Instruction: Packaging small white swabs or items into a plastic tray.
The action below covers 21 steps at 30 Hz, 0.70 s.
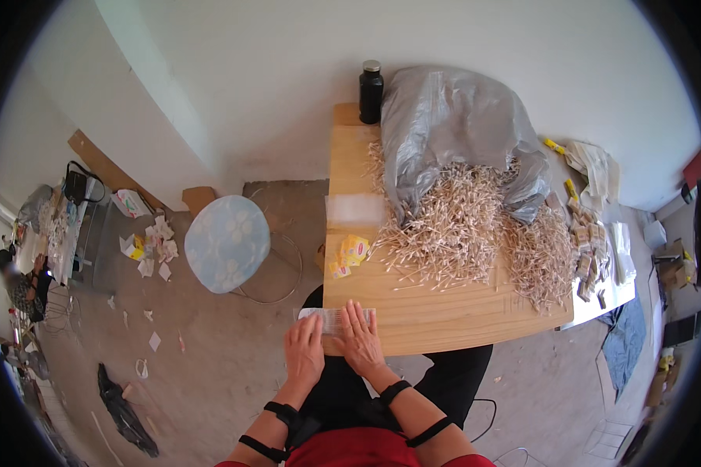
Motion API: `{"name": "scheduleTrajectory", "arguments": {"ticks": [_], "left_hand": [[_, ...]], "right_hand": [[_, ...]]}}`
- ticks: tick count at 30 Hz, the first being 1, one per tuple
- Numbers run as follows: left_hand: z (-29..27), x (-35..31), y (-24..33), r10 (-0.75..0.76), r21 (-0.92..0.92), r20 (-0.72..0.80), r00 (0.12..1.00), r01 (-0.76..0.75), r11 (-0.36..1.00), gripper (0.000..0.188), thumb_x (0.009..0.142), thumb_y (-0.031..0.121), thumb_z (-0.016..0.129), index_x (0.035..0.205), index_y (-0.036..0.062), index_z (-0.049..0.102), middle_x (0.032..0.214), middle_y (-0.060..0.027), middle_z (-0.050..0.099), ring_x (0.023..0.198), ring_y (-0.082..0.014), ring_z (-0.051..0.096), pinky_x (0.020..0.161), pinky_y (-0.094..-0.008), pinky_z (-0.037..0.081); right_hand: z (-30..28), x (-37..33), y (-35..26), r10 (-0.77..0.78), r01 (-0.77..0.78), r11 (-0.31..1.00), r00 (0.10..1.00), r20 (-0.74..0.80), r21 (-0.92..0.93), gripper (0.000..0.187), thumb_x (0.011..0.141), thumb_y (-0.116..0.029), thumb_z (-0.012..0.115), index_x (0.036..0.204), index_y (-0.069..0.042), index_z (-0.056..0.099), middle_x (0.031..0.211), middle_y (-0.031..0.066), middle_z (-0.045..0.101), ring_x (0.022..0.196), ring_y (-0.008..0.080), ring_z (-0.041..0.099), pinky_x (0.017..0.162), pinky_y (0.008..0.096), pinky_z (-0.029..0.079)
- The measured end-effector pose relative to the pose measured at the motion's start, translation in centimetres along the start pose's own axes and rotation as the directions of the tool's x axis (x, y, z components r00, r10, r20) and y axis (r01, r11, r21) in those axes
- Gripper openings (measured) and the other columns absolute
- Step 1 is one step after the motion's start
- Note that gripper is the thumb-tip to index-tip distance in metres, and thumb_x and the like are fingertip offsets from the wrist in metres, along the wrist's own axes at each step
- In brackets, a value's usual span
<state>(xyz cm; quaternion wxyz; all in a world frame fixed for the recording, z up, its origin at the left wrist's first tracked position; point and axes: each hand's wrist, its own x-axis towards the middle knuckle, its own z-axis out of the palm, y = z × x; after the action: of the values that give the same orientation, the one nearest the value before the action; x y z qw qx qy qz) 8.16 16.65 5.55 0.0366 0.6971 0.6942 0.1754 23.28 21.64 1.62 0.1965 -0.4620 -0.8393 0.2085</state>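
A flat, whitish see-through packet point(332, 317) lies at the near left edge of the wooden table point(436, 331). Fine lines show through it; what it holds is too small to be sure of. My left hand point(304, 349) has its fingers closed over the packet's left end. With fingers stretched out flat, my right hand point(359, 340) rests on its right part. Just beyond lie yellow and white printed cards point(354, 249) and a stack of clear plastic sheets or bags point(356, 210). A large heap of cotton swabs point(452, 226) spreads over the table's middle and right.
A grey plastic bag point(459, 109) lies over the heap's far side, beside a black bottle point(371, 93). Bundled packs point(590, 245) sit on the right. A blue-covered stool point(227, 243) stands left, near paper scraps point(160, 237). Another person point(27, 292) is far left.
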Motion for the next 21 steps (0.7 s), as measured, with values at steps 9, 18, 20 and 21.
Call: {"name": "scheduleTrajectory", "arguments": {"ticks": [9,18,20,21], "left_hand": [[1.5,-1.4,0.1,0.102,0.172,0.306,0.947,-0.160,0.972,0.060,0.093,0.014,0.049,0.150,0.0002,0.035,0.161,-0.0120,0.027,0.151,-0.0306,0.017,0.120,-0.0593,0.009],[2.1,-2.5,-2.0,-0.617,-0.739,0.126,0.777,0.489,0.464,0.066,0.087,0.020,0.072,0.141,0.0027,0.040,0.133,-0.0161,0.051,0.115,-0.0282,0.054,0.097,-0.0433,0.044],[3.7,-1.4,-1.6,-0.676,-0.781,0.182,0.714,0.522,0.342,0.068,0.085,0.025,0.078,0.136,0.0009,0.040,0.116,-0.0114,0.056,0.097,-0.0201,0.055,0.084,-0.0348,0.048],[4.4,-1.0,-1.3,-0.676,-0.800,0.227,0.701,0.531,0.281,0.067,0.084,0.025,0.079,0.132,0.0000,0.041,0.114,-0.0114,0.057,0.095,-0.0191,0.056,0.082,-0.0332,0.049]], "right_hand": [[-1.3,-0.2,-0.2,-0.120,0.175,0.959,0.963,0.240,-0.224,0.076,0.093,-0.046,0.056,0.153,-0.005,0.031,0.161,0.0089,0.028,0.151,0.0253,0.020,0.121,0.0527,0.012],[-2.0,-1.7,1.3,-0.069,0.071,0.997,0.992,-0.110,0.014,0.059,0.094,-0.014,0.057,0.147,0.002,0.038,0.155,0.0226,0.035,0.146,0.0395,0.028,0.119,0.0530,0.020],[-1.9,-2.0,1.4,-0.109,0.104,0.993,0.990,-0.091,-0.052,0.057,0.093,-0.015,0.058,0.144,0.003,0.040,0.152,0.0221,0.039,0.143,0.0395,0.034,0.118,0.0529,0.024],[-1.6,-2.4,1.4,-0.124,0.120,0.989,0.992,-0.038,-0.084,0.058,0.094,-0.016,0.058,0.146,0.001,0.039,0.154,0.0202,0.037,0.145,0.0371,0.032,0.119,0.0519,0.023]]}}
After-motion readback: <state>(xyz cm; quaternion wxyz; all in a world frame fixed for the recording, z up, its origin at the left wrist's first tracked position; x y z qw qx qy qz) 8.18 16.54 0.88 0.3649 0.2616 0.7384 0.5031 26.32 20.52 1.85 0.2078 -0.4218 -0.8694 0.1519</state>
